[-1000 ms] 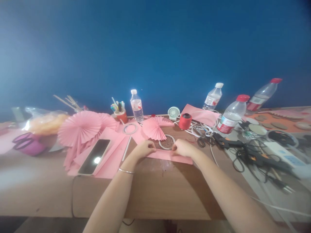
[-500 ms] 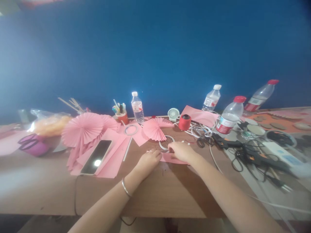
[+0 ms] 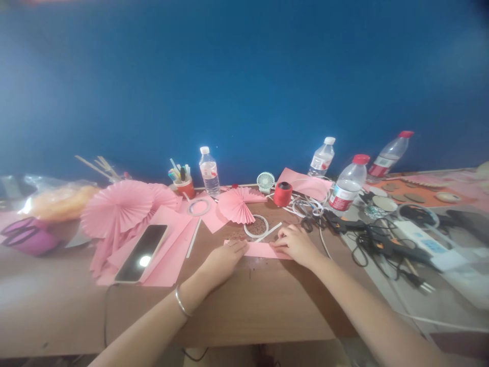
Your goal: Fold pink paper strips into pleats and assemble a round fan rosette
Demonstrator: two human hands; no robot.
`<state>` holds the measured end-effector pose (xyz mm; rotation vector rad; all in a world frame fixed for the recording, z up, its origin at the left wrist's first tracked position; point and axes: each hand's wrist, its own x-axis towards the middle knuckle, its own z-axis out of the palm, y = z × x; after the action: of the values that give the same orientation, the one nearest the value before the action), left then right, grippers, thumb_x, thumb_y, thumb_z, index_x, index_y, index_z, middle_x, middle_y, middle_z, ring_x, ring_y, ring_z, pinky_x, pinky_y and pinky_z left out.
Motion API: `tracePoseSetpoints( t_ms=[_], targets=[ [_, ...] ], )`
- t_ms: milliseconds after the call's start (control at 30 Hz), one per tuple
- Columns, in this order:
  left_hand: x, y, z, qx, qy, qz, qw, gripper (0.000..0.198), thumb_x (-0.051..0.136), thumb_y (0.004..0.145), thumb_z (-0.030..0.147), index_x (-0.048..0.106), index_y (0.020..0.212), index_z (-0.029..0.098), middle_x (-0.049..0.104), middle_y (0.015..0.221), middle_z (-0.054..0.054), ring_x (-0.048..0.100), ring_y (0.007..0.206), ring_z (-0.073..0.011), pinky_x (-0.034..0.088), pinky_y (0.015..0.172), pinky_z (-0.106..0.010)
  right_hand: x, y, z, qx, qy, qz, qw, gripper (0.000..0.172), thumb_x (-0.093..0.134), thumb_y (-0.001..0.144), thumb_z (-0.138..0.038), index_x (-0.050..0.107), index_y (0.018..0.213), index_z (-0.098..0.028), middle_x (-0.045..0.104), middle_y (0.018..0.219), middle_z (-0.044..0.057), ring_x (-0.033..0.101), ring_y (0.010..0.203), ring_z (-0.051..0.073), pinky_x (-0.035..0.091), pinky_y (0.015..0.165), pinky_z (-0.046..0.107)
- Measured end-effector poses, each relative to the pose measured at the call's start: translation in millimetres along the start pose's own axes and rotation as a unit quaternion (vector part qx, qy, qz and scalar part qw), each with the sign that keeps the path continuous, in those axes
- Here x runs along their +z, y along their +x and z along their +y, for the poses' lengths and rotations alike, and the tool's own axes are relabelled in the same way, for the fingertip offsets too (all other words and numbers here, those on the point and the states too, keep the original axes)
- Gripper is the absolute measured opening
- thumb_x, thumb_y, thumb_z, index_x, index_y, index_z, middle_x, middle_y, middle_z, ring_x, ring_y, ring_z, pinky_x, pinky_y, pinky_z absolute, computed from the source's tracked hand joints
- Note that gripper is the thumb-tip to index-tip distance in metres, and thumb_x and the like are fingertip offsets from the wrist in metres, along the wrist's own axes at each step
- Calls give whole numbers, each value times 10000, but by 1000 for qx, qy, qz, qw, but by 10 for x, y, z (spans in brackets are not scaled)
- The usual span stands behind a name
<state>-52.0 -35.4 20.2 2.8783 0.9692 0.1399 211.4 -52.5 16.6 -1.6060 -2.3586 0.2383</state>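
Observation:
A narrow pink strip of folded paper point(image 3: 263, 250) lies on the brown table in front of me. My left hand point(image 3: 226, 259) holds its left part, fingers over the top edge. At the right end, the bent fingers of my right hand point(image 3: 297, 245) grip the paper. Just behind the strip are a roll of tape point(image 3: 245, 230) and a thin white strip point(image 3: 272, 231). A pleated pink paper fan point(image 3: 236, 205) lies beyond the roll. How my left thumb sits is hard to make out.
On the left, a phone point(image 3: 142, 253) rests on pink sheets beside large paper rosettes point(image 3: 118, 206). A water bottle point(image 3: 210, 173) and a cup of pens point(image 3: 185, 187) stand behind. To the right are tangled cables, a glue gun point(image 3: 405, 247), a power strip point(image 3: 422, 237) and several bottles.
My right hand has moved right along the paper, so more of the strip shows between my hands. The white strip beside the roll has come into sight. The view has shifted slightly right.

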Motion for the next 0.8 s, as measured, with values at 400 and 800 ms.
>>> tracePoseSetpoints(
  t_ms=[400,800],
  targets=[
    [-82,140,232,-68,90,-8,994,287,387,820,238,474,1093,256,550,941,-84,491,912,-219,446,663,-315,75,-346,-3,-66,63,86,992,228,454,819,-255,613,981,-251,581,1019,34,481,961,171,391,827,301],
    [90,-140,141,32,8,-12,999,507,303,767,3,358,1231,201,424,1265,-50,358,1178,-171,334,957,-309,165,-471,-89,-140,28,100,985,187,438,829,-199,619,879,-203,649,864,23,521,924,153,404,812,296]
  ],
)
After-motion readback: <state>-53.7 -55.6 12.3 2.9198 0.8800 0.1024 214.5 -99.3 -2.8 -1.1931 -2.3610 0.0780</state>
